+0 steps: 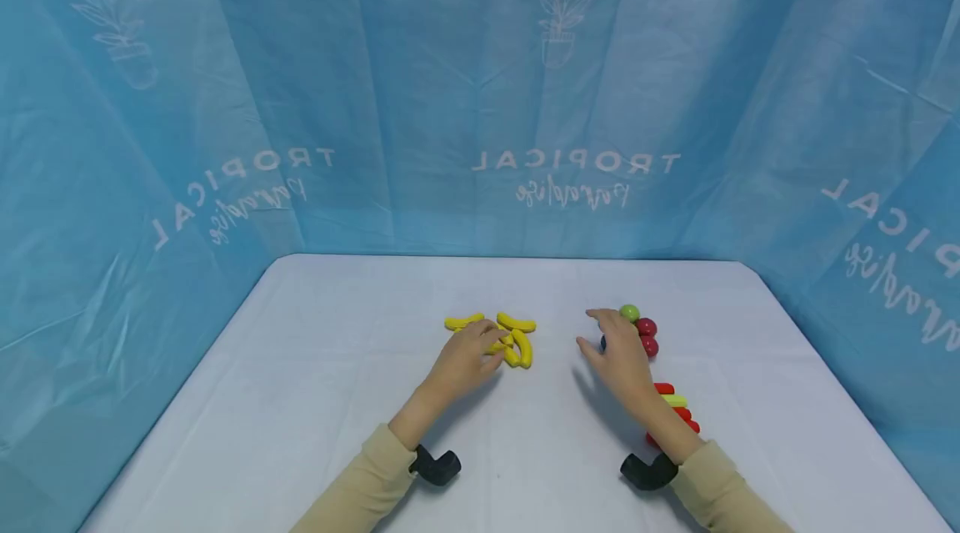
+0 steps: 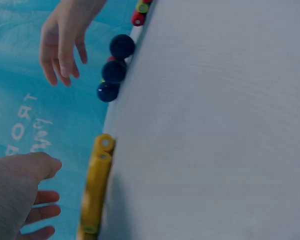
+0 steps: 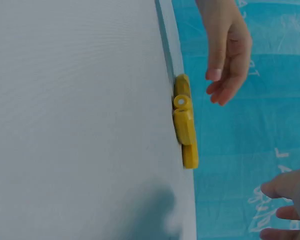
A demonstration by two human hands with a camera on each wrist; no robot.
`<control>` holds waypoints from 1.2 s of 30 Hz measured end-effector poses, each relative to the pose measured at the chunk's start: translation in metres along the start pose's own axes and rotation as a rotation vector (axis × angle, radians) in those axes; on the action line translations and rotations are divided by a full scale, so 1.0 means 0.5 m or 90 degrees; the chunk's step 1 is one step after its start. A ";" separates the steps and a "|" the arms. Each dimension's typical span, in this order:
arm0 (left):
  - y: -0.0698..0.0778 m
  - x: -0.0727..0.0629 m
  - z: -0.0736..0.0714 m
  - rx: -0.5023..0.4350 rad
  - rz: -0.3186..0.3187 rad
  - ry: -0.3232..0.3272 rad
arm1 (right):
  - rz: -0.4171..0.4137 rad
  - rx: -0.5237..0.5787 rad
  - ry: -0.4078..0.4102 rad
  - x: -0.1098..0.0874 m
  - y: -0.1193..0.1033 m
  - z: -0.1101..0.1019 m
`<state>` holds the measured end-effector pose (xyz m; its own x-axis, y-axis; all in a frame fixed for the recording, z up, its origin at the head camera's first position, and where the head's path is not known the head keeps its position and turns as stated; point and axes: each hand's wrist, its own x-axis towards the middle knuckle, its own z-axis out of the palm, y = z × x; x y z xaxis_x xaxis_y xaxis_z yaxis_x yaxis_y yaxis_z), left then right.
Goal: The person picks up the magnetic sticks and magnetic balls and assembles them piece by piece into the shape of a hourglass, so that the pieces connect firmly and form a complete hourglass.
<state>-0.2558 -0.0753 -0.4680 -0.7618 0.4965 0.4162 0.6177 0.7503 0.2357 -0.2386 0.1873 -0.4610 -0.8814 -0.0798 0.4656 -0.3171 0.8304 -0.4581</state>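
Hovering left hand (image 1: 468, 359), head view: fingers loosely bent, nothing between them; bananas (image 1: 516, 323) lie beneath and around the fingertips.
Curved banana (image 1: 523, 348), head view: just right of the left fingertips, long axis running roughly away from the person; left hand nearer, right hand (image 1: 621, 362) well apart.
Right fingers, head view: thumb and fingertips spread, holding nothing; green ball (image 1: 629, 313) and red balls (image 1: 647, 327) just right of them, red and yellow sticks (image 1: 674, 401) back by the forearm.
Banana ends, left wrist view: across a gap from the left thumb and fingers; rounded, with small greyish spots. Dark blue balls (image 2: 114, 71) sit near the right fingertips.
Yellow pile, right wrist view: down on the table (image 3: 80, 125), apart from the left fingertips; smooth yellow skins, several pieces touching.
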 end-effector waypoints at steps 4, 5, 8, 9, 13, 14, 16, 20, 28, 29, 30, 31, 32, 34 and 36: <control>-0.011 -0.004 0.025 0.014 0.054 -0.001 | 0.034 0.078 0.039 -0.014 0.026 -0.008; -0.014 -0.004 0.029 0.019 0.059 0.004 | 0.041 0.098 0.047 -0.018 0.033 -0.010; -0.020 -0.003 0.038 0.023 0.056 0.005 | 0.066 0.139 0.068 -0.028 0.052 -0.014; -0.022 -0.003 0.040 0.023 0.051 0.000 | 0.070 0.146 0.069 -0.031 0.057 -0.015; -0.024 -0.005 0.041 0.030 0.021 -0.027 | 0.086 0.159 0.054 -0.043 0.073 -0.016; -0.023 -0.006 0.040 0.029 0.013 -0.032 | 0.091 0.158 0.048 -0.045 0.076 -0.016; -0.022 -0.010 0.037 0.013 -0.002 -0.042 | 0.104 0.155 0.036 -0.050 0.081 -0.014; -0.020 -0.019 0.031 -0.075 -0.030 -0.067 | 0.122 0.159 0.008 -0.056 0.089 -0.012; -0.023 -0.045 0.027 -0.192 -0.086 -0.097 | 0.122 0.163 -0.005 -0.055 0.092 -0.010; -0.024 -0.048 0.028 -0.197 -0.092 -0.093 | 0.119 0.163 -0.006 -0.055 0.091 -0.011; -0.024 -0.050 0.028 -0.202 -0.097 -0.088 | 0.117 0.164 -0.006 -0.055 0.091 -0.011; -0.025 -0.052 0.030 -0.208 -0.103 -0.083 | 0.116 0.165 -0.007 -0.056 0.090 -0.011; -0.026 -0.053 0.031 -0.215 -0.109 -0.078 | 0.113 0.167 -0.005 -0.056 0.089 -0.011; -0.027 -0.055 0.033 -0.225 -0.117 -0.071 | 0.107 0.166 0.000 -0.057 0.086 -0.010; -0.029 -0.057 0.035 -0.233 -0.123 -0.065 | 0.100 0.167 0.008 -0.057 0.084 -0.009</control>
<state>-0.2465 -0.0926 -0.4986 -0.8747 0.4156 0.2492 0.4758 0.6390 0.6044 -0.2251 0.2268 -0.4900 -0.9227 0.0465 0.3828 -0.2586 0.6617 -0.7038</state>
